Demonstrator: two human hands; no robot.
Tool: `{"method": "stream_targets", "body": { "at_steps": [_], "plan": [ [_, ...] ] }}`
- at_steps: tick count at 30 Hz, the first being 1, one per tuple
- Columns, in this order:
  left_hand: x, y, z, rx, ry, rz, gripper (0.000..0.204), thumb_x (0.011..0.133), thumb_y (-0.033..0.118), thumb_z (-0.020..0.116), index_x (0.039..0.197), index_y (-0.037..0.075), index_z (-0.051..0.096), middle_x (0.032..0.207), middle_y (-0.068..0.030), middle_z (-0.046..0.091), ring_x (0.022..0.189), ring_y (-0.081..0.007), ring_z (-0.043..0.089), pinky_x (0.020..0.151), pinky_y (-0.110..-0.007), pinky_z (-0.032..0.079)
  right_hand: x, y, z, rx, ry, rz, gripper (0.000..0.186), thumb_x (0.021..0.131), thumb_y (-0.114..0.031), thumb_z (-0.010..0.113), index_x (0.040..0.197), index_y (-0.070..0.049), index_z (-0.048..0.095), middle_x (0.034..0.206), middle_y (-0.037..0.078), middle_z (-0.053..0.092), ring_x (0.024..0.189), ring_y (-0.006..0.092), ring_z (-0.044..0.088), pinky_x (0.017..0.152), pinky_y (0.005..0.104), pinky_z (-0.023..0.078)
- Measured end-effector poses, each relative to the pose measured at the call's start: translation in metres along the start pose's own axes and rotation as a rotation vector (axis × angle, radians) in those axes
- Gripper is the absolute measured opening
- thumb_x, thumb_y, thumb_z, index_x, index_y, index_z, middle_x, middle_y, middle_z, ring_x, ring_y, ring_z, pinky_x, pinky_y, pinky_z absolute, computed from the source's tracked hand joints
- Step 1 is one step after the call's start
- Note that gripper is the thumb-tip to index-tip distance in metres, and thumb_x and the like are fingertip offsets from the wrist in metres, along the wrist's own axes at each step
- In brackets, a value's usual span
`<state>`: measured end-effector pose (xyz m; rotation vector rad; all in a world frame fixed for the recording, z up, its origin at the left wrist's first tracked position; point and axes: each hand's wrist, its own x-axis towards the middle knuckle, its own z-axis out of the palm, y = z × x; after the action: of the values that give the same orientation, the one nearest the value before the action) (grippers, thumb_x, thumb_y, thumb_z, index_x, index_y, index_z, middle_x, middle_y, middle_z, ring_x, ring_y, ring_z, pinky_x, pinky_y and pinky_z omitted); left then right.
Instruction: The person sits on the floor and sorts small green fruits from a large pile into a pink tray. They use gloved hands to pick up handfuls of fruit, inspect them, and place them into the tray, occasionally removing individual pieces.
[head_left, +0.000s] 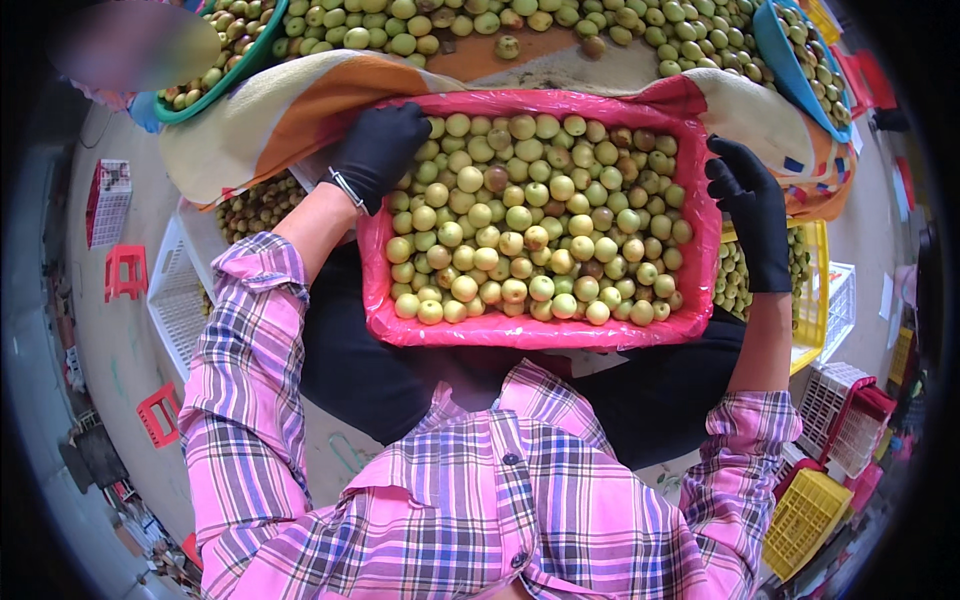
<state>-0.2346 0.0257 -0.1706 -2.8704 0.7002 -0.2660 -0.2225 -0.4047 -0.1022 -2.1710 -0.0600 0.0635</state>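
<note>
Pale green and brownish round fruits [537,237] fill a rectangular crate with a pink plastic liner [540,336] in front of me. My left hand [385,145], in a black glove, is closed on the crate's upper left rim. My right hand [745,200], also black-gloved, is open beside the upper right rim, its fingers bent and slightly apart, holding nothing that I can see. A cream and orange patterned cloth [230,150] lies beyond the crate, below a broad heap of similar fruit [680,35].
A green basket [185,110] and blue basket [840,125] flank the heap. A blurred person [105,95] is at upper left. White crates [180,290], yellow crates [800,520] and red stools [125,270] stand around me. A yellow crate of fruit [810,310] sits under my right arm.
</note>
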Motion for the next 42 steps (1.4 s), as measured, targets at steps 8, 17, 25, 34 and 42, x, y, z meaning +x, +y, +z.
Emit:
{"method": "stream_targets", "body": {
  "at_steps": [8, 17, 25, 34, 42],
  "plan": [
    [0.026, 0.04, -0.025, -0.339, 0.28, 0.027, 0.016, 0.081, 0.006, 0.055, 0.094, 0.008, 0.063, 0.087, -0.013, 0.062, 0.084, -0.0321, 0.063, 0.072, -0.042, 0.052, 0.012, 0.02, -0.018, -0.008, 0.042, -0.013, 0.029, 0.091, -0.018, 0.064, 0.117, -0.006, 0.064, 0.087, 0.002, 0.068, 0.066, 0.007, 0.058, 0.062, 0.023, 0.047],
    [0.028, 0.086, -0.008, -0.425, 0.171, 0.243, 0.021, 0.077, 0.007, 0.06, 0.098, 0.005, 0.06, 0.092, -0.0112, 0.06, 0.092, -0.0305, 0.059, 0.076, -0.041, 0.051, -0.007, 0.032, -0.006, -0.356, -0.309, -0.04, 0.025, 0.086, -0.017, 0.068, 0.109, -0.008, 0.065, 0.083, 0.001, 0.066, 0.064, 0.01, 0.058, 0.059, 0.0248, 0.047],
    [0.025, 0.095, -0.023, -0.43, 0.166, 0.144, 0.018, 0.077, 0.008, 0.057, 0.094, 0.008, 0.064, 0.096, -0.0086, 0.062, 0.094, -0.0289, 0.06, 0.075, -0.039, 0.052, -0.033, 0.03, 0.028, -0.726, -0.149, -0.438, 0.017, 0.081, -0.003, 0.051, 0.097, -0.006, 0.059, 0.088, 0.02, 0.062, 0.083, 0.0405, 0.063, 0.072, 0.047, 0.052],
    [0.025, 0.08, -0.043, -0.544, 0.351, 0.096, 0.037, 0.079, 0.0, 0.057, 0.115, 0.005, 0.061, 0.113, -0.0181, 0.063, 0.103, -0.0342, 0.063, 0.085, -0.04, 0.053, -0.022, 0.004, 0.019, -0.6, -0.12, -0.368, 0.013, 0.083, -0.009, 0.059, 0.095, -0.008, 0.064, 0.09, 0.015, 0.066, 0.088, 0.0368, 0.064, 0.074, 0.0442, 0.052],
    [0.048, 0.084, -0.027, -0.592, 0.253, 0.207, 0.035, 0.081, 0.003, 0.053, 0.115, 0.002, 0.059, 0.114, -0.0157, 0.061, 0.105, -0.0321, 0.061, 0.088, -0.039, 0.051, -0.021, -0.01, 0.023, -0.389, -0.097, -0.443, 0.024, 0.081, -0.009, 0.069, 0.105, -0.01, 0.066, 0.097, 0.012, 0.068, 0.089, 0.0317, 0.067, 0.076, 0.0373, 0.054]
  ]
}}
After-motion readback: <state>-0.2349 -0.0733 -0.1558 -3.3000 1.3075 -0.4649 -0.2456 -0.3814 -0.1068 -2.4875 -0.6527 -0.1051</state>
